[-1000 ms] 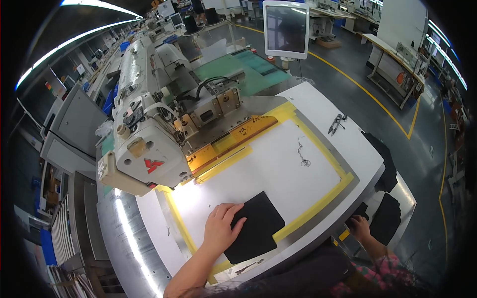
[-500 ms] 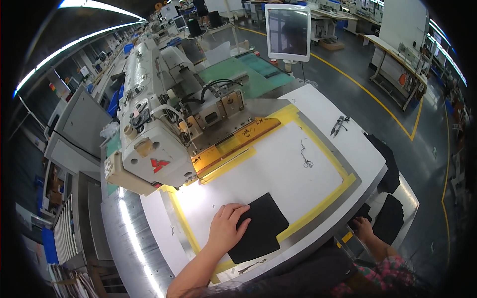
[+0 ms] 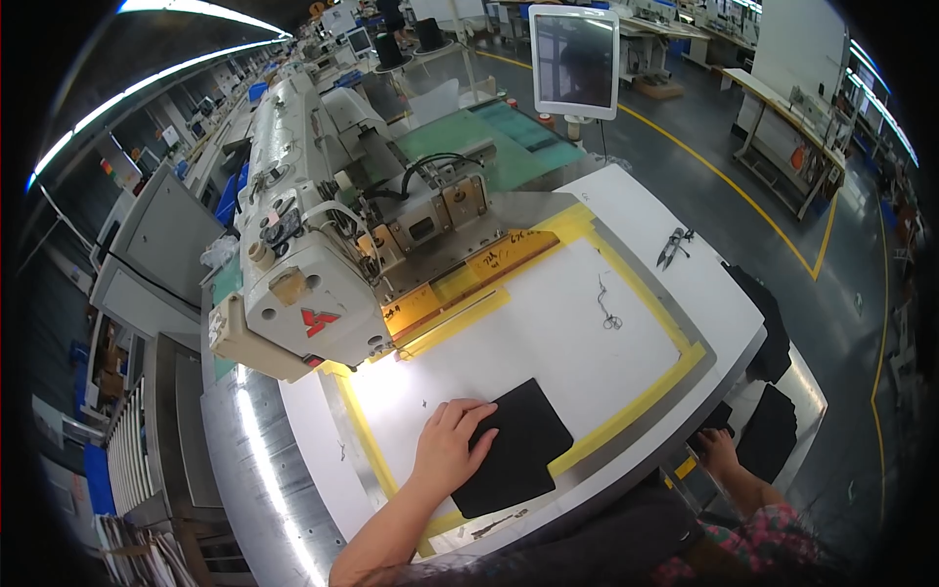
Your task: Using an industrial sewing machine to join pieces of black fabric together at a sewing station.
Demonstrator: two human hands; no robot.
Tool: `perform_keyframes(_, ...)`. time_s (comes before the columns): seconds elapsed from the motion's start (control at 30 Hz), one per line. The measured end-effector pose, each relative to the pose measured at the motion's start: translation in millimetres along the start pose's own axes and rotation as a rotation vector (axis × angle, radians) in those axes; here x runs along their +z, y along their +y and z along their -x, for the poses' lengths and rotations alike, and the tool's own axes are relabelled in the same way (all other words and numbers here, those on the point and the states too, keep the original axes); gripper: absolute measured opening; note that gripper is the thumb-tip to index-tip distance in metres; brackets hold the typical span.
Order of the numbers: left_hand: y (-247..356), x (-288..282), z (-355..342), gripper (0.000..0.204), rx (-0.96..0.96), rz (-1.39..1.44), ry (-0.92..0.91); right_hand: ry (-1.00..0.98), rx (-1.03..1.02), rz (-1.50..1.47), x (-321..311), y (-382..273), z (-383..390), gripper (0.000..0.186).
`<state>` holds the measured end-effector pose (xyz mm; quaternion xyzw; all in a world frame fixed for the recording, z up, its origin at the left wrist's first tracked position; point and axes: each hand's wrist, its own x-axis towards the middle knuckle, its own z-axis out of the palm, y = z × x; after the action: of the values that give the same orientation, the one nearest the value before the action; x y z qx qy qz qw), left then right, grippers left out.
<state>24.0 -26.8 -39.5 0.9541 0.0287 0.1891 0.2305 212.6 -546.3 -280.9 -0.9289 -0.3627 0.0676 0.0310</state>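
Note:
A black fabric piece (image 3: 523, 440) with a notched lower right corner lies flat on the white work plate bordered with yellow tape (image 3: 641, 396). My left hand (image 3: 455, 445) rests over its left edge, fingers stretched out and lying flat on the cloth. Low on the right, beyond the table's edge, my right hand (image 3: 719, 452) has its fingers bent around the edge of another black fabric piece (image 3: 719, 419); some of its fingertips are hidden. Beside that hand, a stack of black fabric pieces (image 3: 768, 430) lies on a metal side shelf.
A large white sewing machine (image 3: 303, 284) stands at the left, its orange clamp plate (image 3: 469, 279) over the work plate. Thread snips (image 3: 675, 248) and a loose thread tangle (image 3: 609, 318) lie on the right. A screen (image 3: 575, 64) stands behind; more black cloth (image 3: 768, 328) hangs at the right edge.
The view has shifted very slightly. Both hands and the black fabric pieces stay essentially where they were.

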Motion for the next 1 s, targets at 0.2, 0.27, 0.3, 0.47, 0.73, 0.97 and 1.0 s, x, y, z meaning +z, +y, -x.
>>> perform_keyframes(0.2, 0, 2, -2, 0.034, -0.008, -0.003, -0.001, 0.032, 0.001, -0.019, 6, 5, -5, 0.045)
perform_keyframes(0.27, 0, 2, -3, 0.033, -0.006, 0.003, 0.0, 0.008, 0.171, 0.003, 24, 8, -18, 0.046)
perform_keyframes(0.3, -1, 3, -3, 0.033, 0.005, -0.003, -0.006, -0.015, 0.329, 0.016, 30, 8, -27, 0.048)
perform_keyframes(0.47, 3, 0, 3, 0.032, 0.068, 0.052, -0.08, 0.325, 0.999, -0.378, 5, 4, -62, 0.035)
perform_keyframes(0.73, -8, 4, 5, 0.034, 0.043, 0.213, 0.013, 1.239, 0.572, -0.536, -219, 76, -124, 0.042)
perform_keyframes(0.97, -16, -9, 5, 0.042, -0.603, 1.573, 0.041, 0.381, -0.86, -0.179, -267, -251, -219, 0.048)
perform_keyframes(1.0, -18, -15, 2, 0.042, -0.596, 1.571, 0.038, 0.256, -1.059, -0.077, -254, -276, -224, 0.047)
